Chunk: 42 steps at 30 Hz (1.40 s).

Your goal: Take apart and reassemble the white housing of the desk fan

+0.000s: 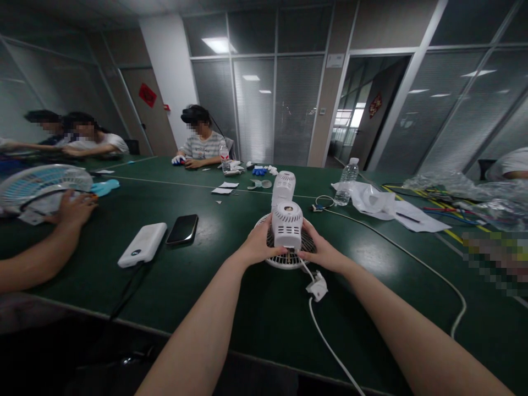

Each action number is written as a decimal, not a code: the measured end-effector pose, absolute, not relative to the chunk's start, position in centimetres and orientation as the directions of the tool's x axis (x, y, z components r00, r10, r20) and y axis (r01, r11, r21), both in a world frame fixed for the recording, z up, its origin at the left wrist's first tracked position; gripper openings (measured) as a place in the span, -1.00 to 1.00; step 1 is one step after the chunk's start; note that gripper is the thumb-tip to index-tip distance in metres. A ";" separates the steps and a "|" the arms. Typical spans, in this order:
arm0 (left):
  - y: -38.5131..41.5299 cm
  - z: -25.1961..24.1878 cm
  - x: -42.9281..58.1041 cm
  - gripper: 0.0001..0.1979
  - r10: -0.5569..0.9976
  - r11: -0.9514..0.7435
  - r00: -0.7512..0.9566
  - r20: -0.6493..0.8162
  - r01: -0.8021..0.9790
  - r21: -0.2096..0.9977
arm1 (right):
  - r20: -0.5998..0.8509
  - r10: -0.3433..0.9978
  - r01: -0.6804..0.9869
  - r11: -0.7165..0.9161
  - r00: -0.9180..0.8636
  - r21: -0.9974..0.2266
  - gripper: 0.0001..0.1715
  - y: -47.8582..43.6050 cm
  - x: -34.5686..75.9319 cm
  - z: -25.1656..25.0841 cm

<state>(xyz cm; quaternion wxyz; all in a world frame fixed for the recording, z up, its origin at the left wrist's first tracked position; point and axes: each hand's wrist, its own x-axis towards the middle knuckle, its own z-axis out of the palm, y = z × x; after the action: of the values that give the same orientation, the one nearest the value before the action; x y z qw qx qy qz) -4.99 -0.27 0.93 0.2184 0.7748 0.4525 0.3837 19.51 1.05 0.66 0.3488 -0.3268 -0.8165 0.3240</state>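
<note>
The long green table (247,308) fills the room, with other people seated along its far and left sides. At its near edge, straight in front of the person, a small white fan (287,225) lies grille-down. That seems to give it a flat footing and turns the ribbed motor housing and the stand upward. The left hand (258,245) and right hand (324,253) close on it from either side, fingers curled against the housing and the wire grille (284,263), as if to stop it rocking.

Further left, a co-worker's hand (74,208) rests on a second fan (41,184). A white power bank (142,244) and a dark phone (182,229) lie side by side, out of the hands' way. A water bottle (347,181) stands beyond the fan. The fan's white cord (325,341) trails loosely towards the person, its little switch (317,287) lying just under the right wrist.
</note>
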 end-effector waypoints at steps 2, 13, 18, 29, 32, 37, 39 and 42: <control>-0.2 0.9 -5.0 0.11 0.875 -0.484 0.288 0.389 0.544 0.685 | 0.340 0.748 0.330 0.587 -0.569 -0.739 0.12 1.3 19.9 0.8; -0.4 0.8 -4.7 0.10 0.875 -0.483 0.278 0.396 0.545 0.685 | 0.433 0.807 0.572 0.590 -0.401 -0.570 0.31 1.1 17.7 -1.7; -0.1 0.6 -4.8 0.12 0.874 -0.485 0.283 0.395 0.562 0.670 | 0.440 0.808 0.499 0.589 -0.392 -0.636 0.09 1.4 17.8 -1.4; -0.2 0.7 -4.8 0.13 0.883 -0.470 0.278 0.379 0.551 0.690 | 0.399 0.838 0.437 0.537 -0.372 -0.721 0.04 1.4 17.7 -1.0; 0.1 0.6 -5.0 0.11 0.884 -0.468 0.283 0.373 0.510 0.722 | 0.398 0.836 0.447 0.542 -0.379 -0.712 0.01 1.4 17.7 -0.9; 0.3 0.5 -5.0 0.06 0.885 -0.464 0.286 0.367 0.472 0.750 | 0.376 0.845 0.424 0.521 -0.381 -0.741 -0.01 1.2 17.9 -0.6; 0.1 0.5 -4.9 0.09 0.902 -0.431 0.252 0.351 0.464 0.774 | 0.357 0.854 0.423 0.502 -0.378 -0.754 -0.02 1.2 18.0 -0.6; -0.1 0.6 -4.7 0.11 0.922 -0.386 0.201 0.330 0.445 0.808 | 0.345 0.864 0.439 0.488 -0.367 -0.755 -0.05 1.2 18.0 -0.6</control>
<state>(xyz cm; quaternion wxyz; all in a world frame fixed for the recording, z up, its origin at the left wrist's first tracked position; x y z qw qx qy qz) -4.67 -0.12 0.58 0.2858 0.7202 0.4745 0.4177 18.04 1.21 -0.59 0.3752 -0.4194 -0.7766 0.2833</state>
